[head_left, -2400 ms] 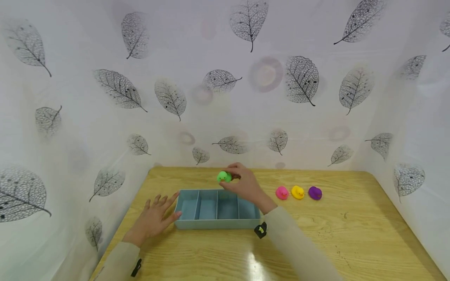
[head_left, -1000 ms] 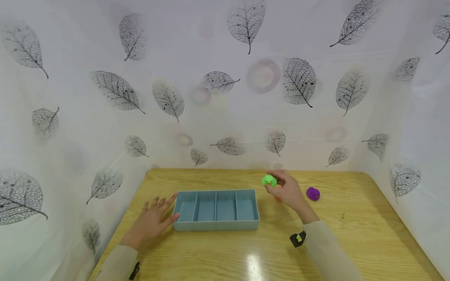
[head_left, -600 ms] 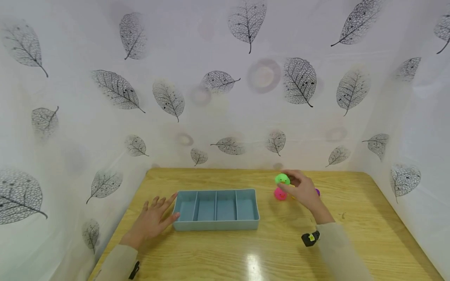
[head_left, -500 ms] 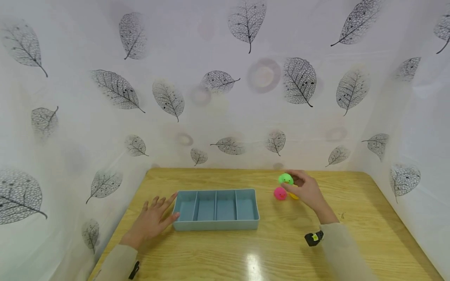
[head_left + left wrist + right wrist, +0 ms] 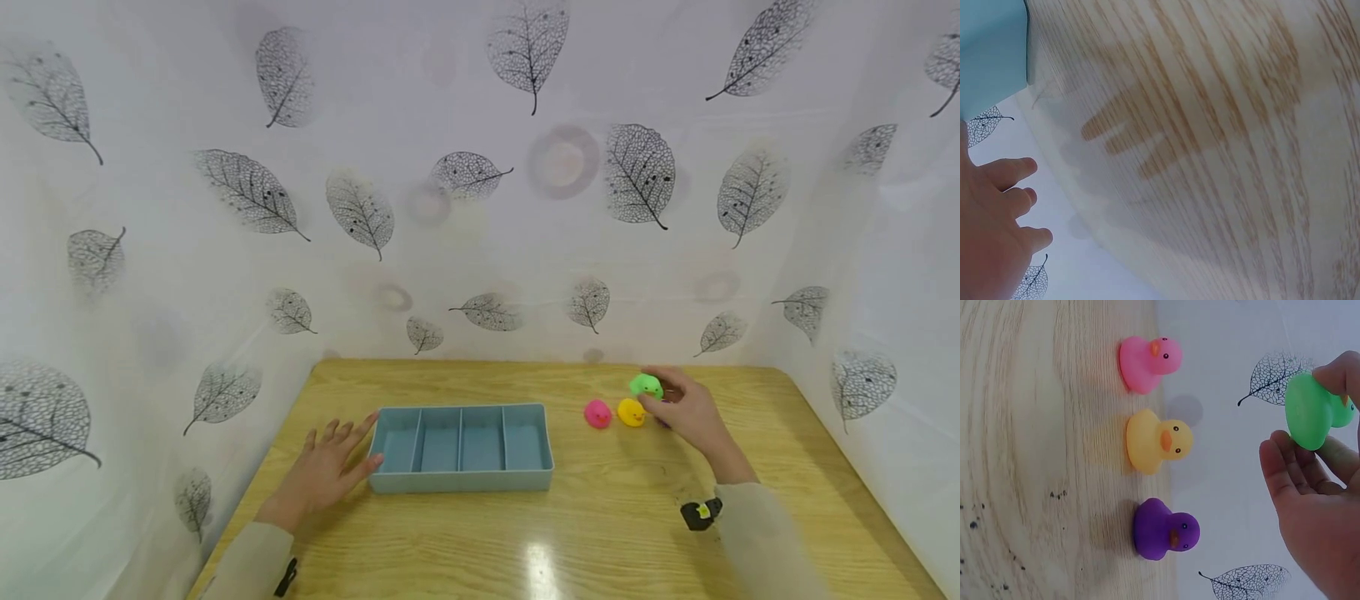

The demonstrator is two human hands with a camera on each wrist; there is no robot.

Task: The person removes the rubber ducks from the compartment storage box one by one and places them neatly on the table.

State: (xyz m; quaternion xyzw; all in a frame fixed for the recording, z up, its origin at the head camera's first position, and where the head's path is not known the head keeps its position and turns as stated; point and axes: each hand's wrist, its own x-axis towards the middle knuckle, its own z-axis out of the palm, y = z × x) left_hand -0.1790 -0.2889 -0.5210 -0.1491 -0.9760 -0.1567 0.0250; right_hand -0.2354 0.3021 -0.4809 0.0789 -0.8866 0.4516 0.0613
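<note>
A green rubber duck [image 5: 646, 387] is pinched between the thumb and fingers of my right hand [image 5: 693, 414], held up off the table. In the right wrist view the pink duck [image 5: 1149, 364], yellow duck [image 5: 1159, 442] and purple duck [image 5: 1165, 530] sit in a row on the wood. The head view shows the purple one mostly hidden behind my right hand. My left hand [image 5: 327, 465] rests at the left end of a blue-grey tray [image 5: 461, 482] with several compartments, fingers spread, thumb and index finger touching its rim. No duck lies in the tray.
The wooden table [image 5: 615, 533] has pale curtains printed with leaves standing around its back and sides. Small dark marks dot the tabletop below the ducks. A black wrist device [image 5: 701, 514] sits by my right sleeve.
My right hand has carried the green duck rightward from above the tray, past the pink and yellow ducks, to near the purple one. My left hand has stayed at the tray.
</note>
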